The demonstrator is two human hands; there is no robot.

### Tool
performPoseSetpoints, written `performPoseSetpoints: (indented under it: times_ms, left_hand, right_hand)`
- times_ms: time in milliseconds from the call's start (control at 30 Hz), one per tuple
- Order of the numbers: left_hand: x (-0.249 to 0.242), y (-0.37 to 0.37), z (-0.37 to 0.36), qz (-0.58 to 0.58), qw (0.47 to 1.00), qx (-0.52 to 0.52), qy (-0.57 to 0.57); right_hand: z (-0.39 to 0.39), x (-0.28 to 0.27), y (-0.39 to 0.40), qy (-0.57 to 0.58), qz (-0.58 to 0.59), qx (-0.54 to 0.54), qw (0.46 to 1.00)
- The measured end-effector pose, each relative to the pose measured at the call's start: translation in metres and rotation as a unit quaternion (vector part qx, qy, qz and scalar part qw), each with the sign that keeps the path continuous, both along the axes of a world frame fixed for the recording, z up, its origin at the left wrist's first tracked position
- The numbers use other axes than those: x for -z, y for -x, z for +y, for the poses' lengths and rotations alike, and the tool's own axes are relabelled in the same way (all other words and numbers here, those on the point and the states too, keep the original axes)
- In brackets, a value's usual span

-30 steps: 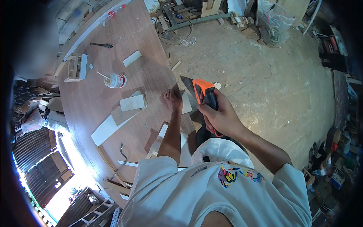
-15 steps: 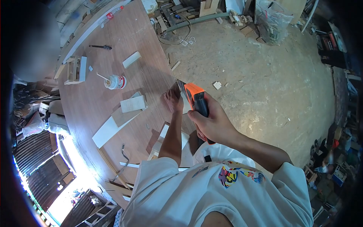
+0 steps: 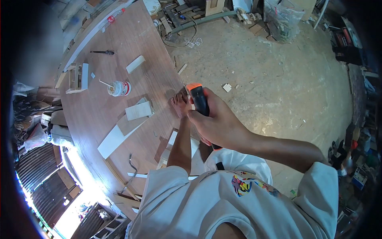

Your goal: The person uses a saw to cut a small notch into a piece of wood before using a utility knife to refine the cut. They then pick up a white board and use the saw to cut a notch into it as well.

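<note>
My right hand [image 3: 219, 119] is wrapped round the black and orange handle of a handsaw [image 3: 200, 100] at the table's edge. From this angle the blade is mostly hidden. Close to the left of the saw, my left hand [image 3: 181, 105] lies palm down at the edge of the wooden table [image 3: 159, 65], its fingers stretched out. Left of that hand, a small pale block [image 3: 138, 111] rests on a longer white-faced board [image 3: 115, 141]. A boxy wooden piece [image 3: 172, 142] sits under my left forearm, partly covered by it.
On the table are an open jar with a stick in it [image 3: 119, 88], a loose wood strip [image 3: 135, 64], a dark slim tool [image 3: 102, 52], a small wooden frame [image 3: 78, 78] and a bent metal rod [image 3: 133, 165]. Offcuts [image 3: 227, 87] lie on the concrete floor; a plastic bag [image 3: 280, 24] stands beyond.
My right hand has moved slightly up and left with the saw, and the handle has tipped so that less of its orange part and blade shows. My left hand stays in place.
</note>
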State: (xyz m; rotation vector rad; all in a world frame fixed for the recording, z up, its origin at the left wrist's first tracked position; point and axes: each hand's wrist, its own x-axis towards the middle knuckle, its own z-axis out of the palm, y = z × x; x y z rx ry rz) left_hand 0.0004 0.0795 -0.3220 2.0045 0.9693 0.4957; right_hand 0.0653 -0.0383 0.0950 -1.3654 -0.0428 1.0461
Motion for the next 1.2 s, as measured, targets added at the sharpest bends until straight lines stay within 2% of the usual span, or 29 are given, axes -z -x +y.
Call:
performPoseSetpoints:
  times_ms: [200, 233, 267, 367, 533, 700, 800, 867, 900, 967, 1067, 1200]
  left_hand:
    - [-0.006, -0.006, 0.003, 0.001, 0.999, 0.033, -0.035]
    - [-0.007, 0.002, -0.001, 0.001, 0.998, 0.039, -0.041]
    - [-0.018, 0.045, 0.005, 0.000, 0.998, 0.044, -0.048]
    - [-0.014, -0.005, 0.006, 0.000, 0.996, 0.062, -0.068]
    - [-0.022, -0.005, 0.013, -0.009, 0.991, 0.089, -0.099]
    - [-0.029, -0.003, 0.008, -0.019, 0.986, 0.103, -0.129]
    - [-0.034, 0.002, 0.012, -0.020, 0.982, 0.108, -0.153]
    - [-0.037, -0.006, 0.007, -0.030, 0.979, 0.116, -0.166]
    - [-0.043, -0.011, 0.003, -0.032, 0.980, 0.108, -0.163]
    - [-0.058, -0.014, 0.005, 0.013, 0.969, 0.119, -0.217]
    - [-0.054, -0.013, 0.005, -0.007, 0.965, 0.099, -0.242]
    - [-0.066, -0.017, 0.001, 0.006, 0.967, 0.089, -0.240]
  right_hand:
    - [0.023, -0.002, -0.019, 0.019, 0.005, -0.012, 1.000]
    - [0.030, 0.002, -0.025, 0.020, 0.008, -0.009, 1.000]
    - [0.038, 0.005, -0.033, 0.019, 0.020, -0.024, 0.999]
    - [0.058, 0.005, -0.055, 0.033, 0.056, -0.025, 0.998]
    - [0.074, -0.012, -0.070, 0.099, 0.074, 0.009, 0.992]
    - [0.080, -0.010, -0.072, 0.110, 0.063, -0.025, 0.992]
    - [0.060, 0.039, -0.060, 0.057, 0.026, -0.050, 0.997]
    - [0.060, 0.135, -0.058, 0.145, 0.013, -0.009, 0.989]
    - [0.062, 0.148, -0.062, 0.149, 0.009, -0.016, 0.989]
    - [0.076, 0.157, -0.065, 0.137, 0.052, 0.038, 0.988]
    - [0.083, 0.150, -0.076, 0.147, 0.083, 0.047, 0.985]
    - [0.084, 0.166, -0.071, 0.167, 0.039, 0.054, 0.984]
